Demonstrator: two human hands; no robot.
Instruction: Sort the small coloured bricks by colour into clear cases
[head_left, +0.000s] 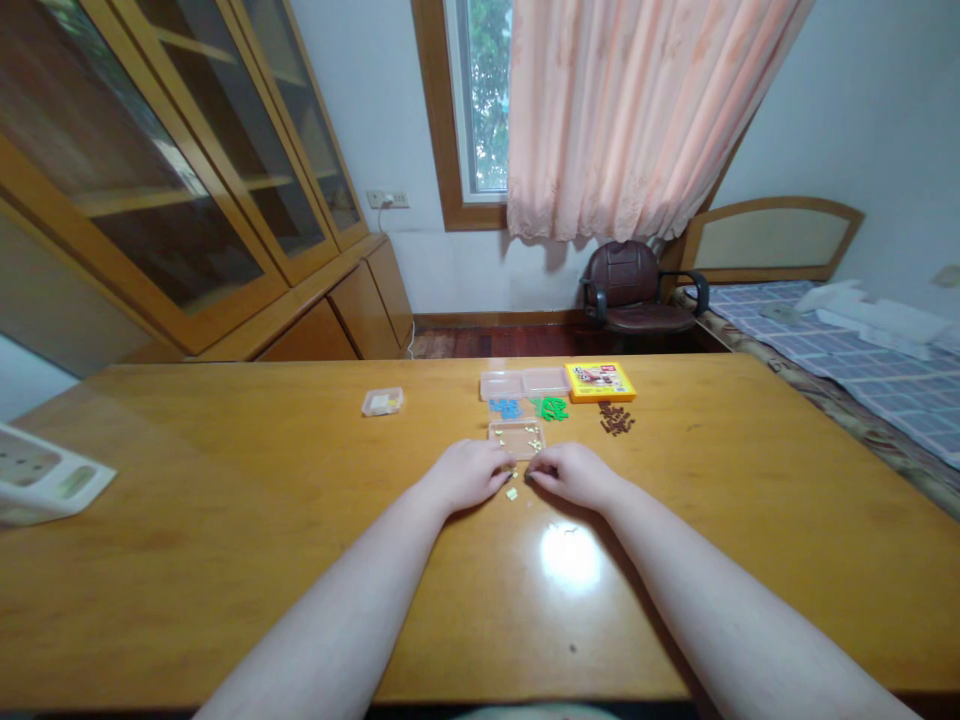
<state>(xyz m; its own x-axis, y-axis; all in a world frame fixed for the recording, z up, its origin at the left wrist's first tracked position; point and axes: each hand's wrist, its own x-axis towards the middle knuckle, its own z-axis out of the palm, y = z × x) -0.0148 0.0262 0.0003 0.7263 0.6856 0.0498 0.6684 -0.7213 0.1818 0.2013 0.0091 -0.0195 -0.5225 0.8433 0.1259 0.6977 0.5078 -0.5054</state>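
My left hand (471, 474) rests on the table just in front of a small clear tray, its fingers pressed together near tiny pale yellow pieces. Whatever lies between those fingertips is too small to make out. Facing it across a narrow gap, my right hand (576, 474) has its thumb and fingers closed, and any small thing in them is hidden. Several pale yellow bits lie in the clear tray (517, 440), mostly along its sides. A pale yellow piece (511, 494) sits on the table just below the gap between my hands.
Behind the tray are blue pieces (505, 408), green pieces (552, 408) and brown pieces (616, 418) in piles. Farther back lie an open clear case (524, 383) and a yellow box (601, 382). A small clear box (382, 401) and a white power strip (52, 475) are leftward.
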